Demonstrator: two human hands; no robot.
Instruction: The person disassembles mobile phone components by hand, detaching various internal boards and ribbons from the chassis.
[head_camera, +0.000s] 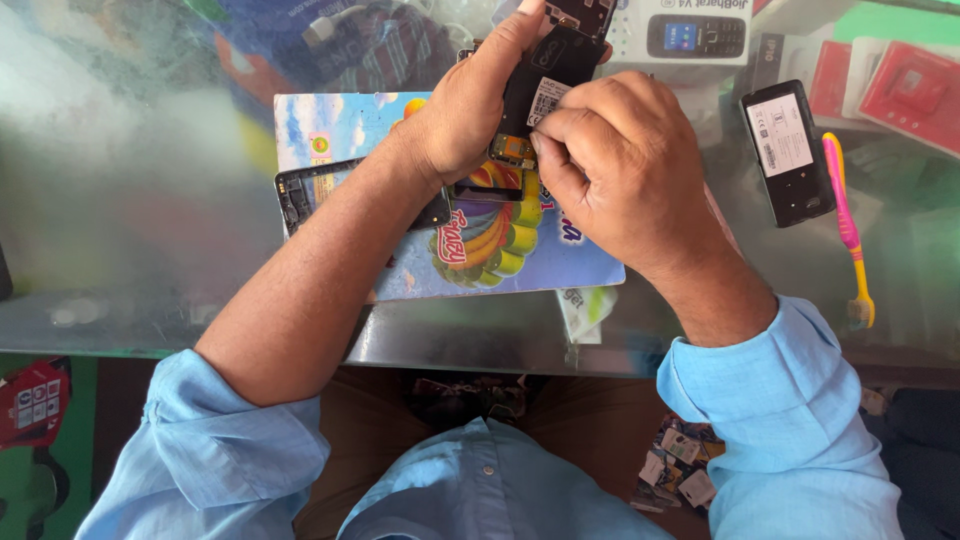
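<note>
My left hand (470, 105) grips a small black phone body (545, 75) with its back opened, thumb along its left side. My right hand (615, 165) is closed with its fingertips pinched at the phone's lower end, by a small exposed circuit part (513, 150); what the fingers hold is hidden. Both hands hover over a colourful picture book (520, 255) lying on the glass counter (130, 230). Under my left forearm lies a black phone frame (305, 190) on the book.
A black phone battery cover or handset (788, 150) lies at the right with a pink and yellow toothbrush (848, 225) beside it. Boxes and red packets show beneath the glass at the top right. The counter's front edge runs below the book.
</note>
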